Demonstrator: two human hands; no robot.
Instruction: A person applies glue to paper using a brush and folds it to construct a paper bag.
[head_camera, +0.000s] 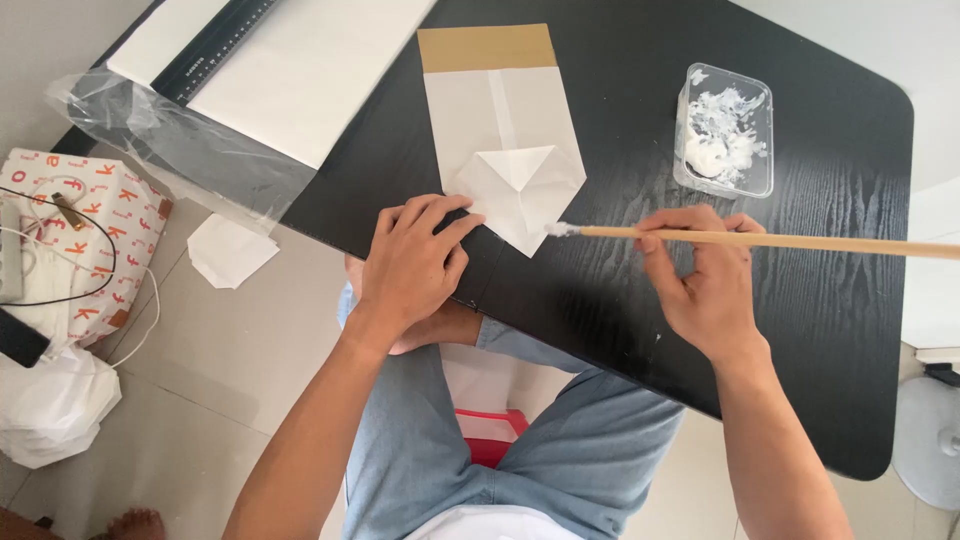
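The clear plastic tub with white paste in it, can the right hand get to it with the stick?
Probably yes. The right hand holds the long wooden stick just below the clear plastic tub of white paste. The tub has no lid and the black table between them is bare.

Packages around the black table

A flat white paper bag (503, 140) with a tan band at its far end lies on the table, its near end folded into a point; the left hand (415, 262) presses on the table just beside that folded end. A clear rectangular plastic tub (724, 130) smeared with white paste stands to its right, well apart. A clear plastic wrapper (180, 140) hangs over the table's left edge. On the floor at left sits a white box (95, 225) printed with orange letters, with white plastic bags (50, 405) piled below it.
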